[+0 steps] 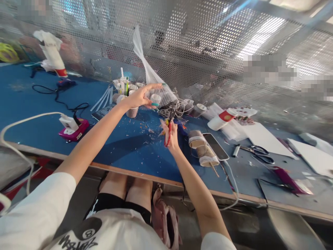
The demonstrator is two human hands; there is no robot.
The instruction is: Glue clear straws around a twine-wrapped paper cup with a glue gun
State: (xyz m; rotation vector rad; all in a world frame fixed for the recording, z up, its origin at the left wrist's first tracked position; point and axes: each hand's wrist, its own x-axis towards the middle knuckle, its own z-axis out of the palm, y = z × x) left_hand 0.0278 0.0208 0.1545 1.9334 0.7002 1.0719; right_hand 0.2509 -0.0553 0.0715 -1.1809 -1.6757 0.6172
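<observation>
My left hand (142, 97) hovers over the table with fingers stretched and apart, and I see nothing held in it. Just behind it are white paper cups (156, 99) and a sheaf of thin white plastic film (153, 78) standing against the mesh. My right hand (172, 137) is closed around red-handled pliers (168, 134); their jaws point away from me and are hard to make out. A tangle of wire (173, 109) lies just beyond the pliers. A blue tool, partly hidden (180, 127), sits right beside my right hand.
Twine spools (204, 149) and a phone (215, 146) lie to the right, then scissors (257, 151) and white sheets (267, 139). A magenta power block (74, 130) with a white cable stands left. Perforated metal mesh (208, 41) closes off the back. Scraps dot the blue tabletop (125, 146).
</observation>
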